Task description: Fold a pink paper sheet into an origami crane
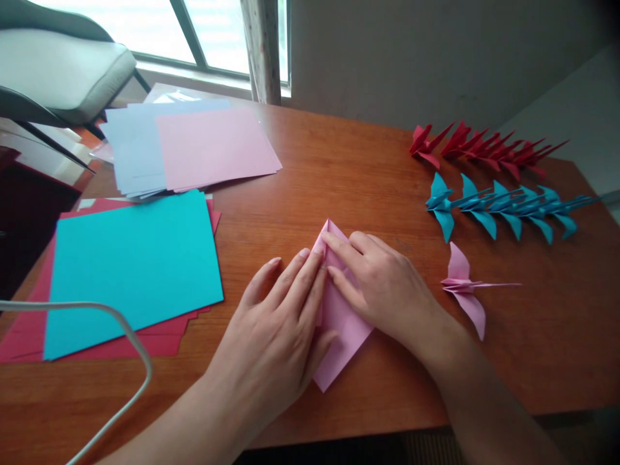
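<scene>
A pink sheet of origami paper (345, 352), folded into a narrow diamond, lies on the table with its point facing away from me. My left hand (278, 329) rests flat over its left side, fingers stretched out and fingertips near the upper left edge. My right hand (382, 278) is on the upper right part; its index finger and thumb press at the fold near the tip, while the other fingers are curled. Both hands hide much of the paper's middle. A finished pink paper crane (464, 289) lies to the right of my right hand.
Behind the pink crane are rows of blue cranes (504, 203) and red cranes (484, 148). At left lie turquoise paper (135, 271) over red sheets (165, 339), and pink paper (217, 148) over pale blue sheets (135, 152). A white cable (145, 361) crosses the lower left.
</scene>
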The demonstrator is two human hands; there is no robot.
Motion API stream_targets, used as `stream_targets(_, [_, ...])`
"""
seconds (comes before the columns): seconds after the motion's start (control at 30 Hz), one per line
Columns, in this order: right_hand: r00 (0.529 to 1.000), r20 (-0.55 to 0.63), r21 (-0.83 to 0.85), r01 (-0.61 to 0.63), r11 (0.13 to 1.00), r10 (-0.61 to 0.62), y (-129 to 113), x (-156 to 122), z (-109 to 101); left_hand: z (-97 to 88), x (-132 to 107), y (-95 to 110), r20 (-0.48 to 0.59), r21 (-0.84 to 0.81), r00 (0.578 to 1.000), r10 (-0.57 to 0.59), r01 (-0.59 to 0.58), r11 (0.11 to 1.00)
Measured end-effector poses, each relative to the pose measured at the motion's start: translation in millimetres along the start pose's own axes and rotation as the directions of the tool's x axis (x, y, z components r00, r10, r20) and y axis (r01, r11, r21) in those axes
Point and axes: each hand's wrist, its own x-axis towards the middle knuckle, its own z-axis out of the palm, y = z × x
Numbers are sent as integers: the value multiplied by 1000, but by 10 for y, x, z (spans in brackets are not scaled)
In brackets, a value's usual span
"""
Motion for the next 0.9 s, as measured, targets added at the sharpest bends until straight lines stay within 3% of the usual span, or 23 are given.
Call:
stream_targets(0.53, [999, 31, 23, -10, 1000, 9, -14, 10, -29, 24, 15, -4, 27, -23, 1000, 1, 0, 1000])
stream_targets(0.9, [1000, -3, -57, -9, 998, 9, -11, 36, 43, 36, 17, 17, 12, -33, 1000, 4, -4, 999])
